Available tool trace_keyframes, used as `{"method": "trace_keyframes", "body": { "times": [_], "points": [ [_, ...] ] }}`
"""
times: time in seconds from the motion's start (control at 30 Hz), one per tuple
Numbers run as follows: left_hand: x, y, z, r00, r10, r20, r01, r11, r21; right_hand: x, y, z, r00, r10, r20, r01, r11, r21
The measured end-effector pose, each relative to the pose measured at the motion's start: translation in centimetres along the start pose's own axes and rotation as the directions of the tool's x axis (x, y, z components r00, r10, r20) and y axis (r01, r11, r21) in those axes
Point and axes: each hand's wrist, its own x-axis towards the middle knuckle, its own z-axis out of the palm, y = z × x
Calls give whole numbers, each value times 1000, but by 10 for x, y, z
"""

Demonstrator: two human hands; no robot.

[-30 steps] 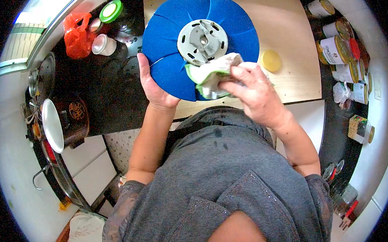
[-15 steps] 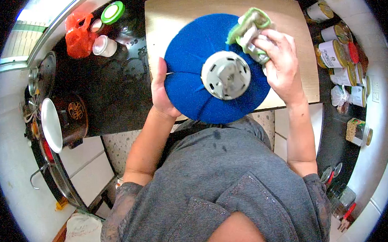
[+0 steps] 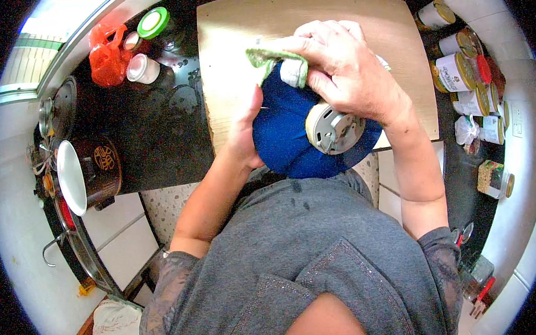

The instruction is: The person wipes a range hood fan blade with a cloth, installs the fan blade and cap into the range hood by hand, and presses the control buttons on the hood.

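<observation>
Closest in, a grey shirt (image 3: 319, 225) fills the space on the near side of the pale wooden board (image 3: 242, 17). Over that board's near edge, tilted, is a blue pleated disc (image 3: 284, 121) with a slotted metal hub (image 3: 337, 128). The left hand (image 3: 244, 137) cups the disc's rim, thumb along its edge; the right hand (image 3: 357, 72), fingers bent, grips a green-edged cloth (image 3: 296, 74) over the disc's far part. Left of the board stand a white lidded tub (image 3: 143, 70), a red plastic bag (image 3: 108, 62) and, farther off, a green-lidded jar (image 3: 153, 23); to its right are lidded tins (image 3: 457, 72).
</observation>
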Motion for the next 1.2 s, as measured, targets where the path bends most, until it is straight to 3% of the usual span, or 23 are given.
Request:
{"method": "trace_keyframes", "body": {
  "times": [0.07,0.1,0.17,0.33,0.43,0.5,0.53,0.67,0.77,0.83,0.87,0.9,0.93,0.97,1.0,1.03,1.13,1.2],
  "points": [
    [-2,0,-1,999,-26,-37,27,999,30,0,6,4,987,126,101,-136,987,91],
    [0,0,-2,999,-27,-36,28,999,29,2,8,7,995,100,18,-102,986,130],
    [3,-1,-5,998,-58,13,59,996,-67,1,10,7,990,141,6,-141,982,127],
    [6,-2,-4,995,-100,-5,99,992,-78,-9,23,9,976,214,-24,-212,973,89],
    [9,-4,-8,994,-106,-41,103,993,-59,-12,29,8,974,222,-40,-215,967,133],
    [9,-4,-9,992,-115,-61,111,992,-64,-14,31,7,949,315,3,-305,917,258],
    [8,-3,-7,989,-126,-78,122,991,-51,-16,34,6,949,316,4,-306,916,258],
    [1,4,-15,988,-137,-68,130,987,-95,-39,68,-3,795,605,49,-606,788,108],
    [-4,4,-17,992,-95,-81,87,991,-104,-74,106,-8,758,644,101,-651,756,63],
    [-5,7,-19,997,-56,-45,48,984,-173,-92,122,-12,653,728,206,-749,583,314],
    [-3,6,-22,998,-52,-43,44,984,-175,-97,125,-15,656,726,207,-748,587,311],
    [-3,7,-29,998,-54,12,55,961,-271,-95,115,-21,566,816,120,-689,387,613],
    [-2,7,-34,996,-52,67,73,930,-361,-92,106,-28,437,896,79,-503,171,847],
    [-1,6,-37,992,-58,109,98,907,-410,-87,100,-37,398,904,157,-450,43,892],
    [0,5,-40,992,-64,113,105,907,-407,-88,97,-40,395,906,152,-447,45,893],
    [3,3,-40,995,-65,71,86,931,-355,-89,96,-44,531,813,239,-435,20,900],
    [5,1,-34,997,-71,-27,63,971,-230,-86,75,-20,719,557,416,-622,250,742],
    [5,0,-32,995,-61,-74,49,987,-155,-72,49,12,865,501,-27,-462,816,347]
  ]
}}
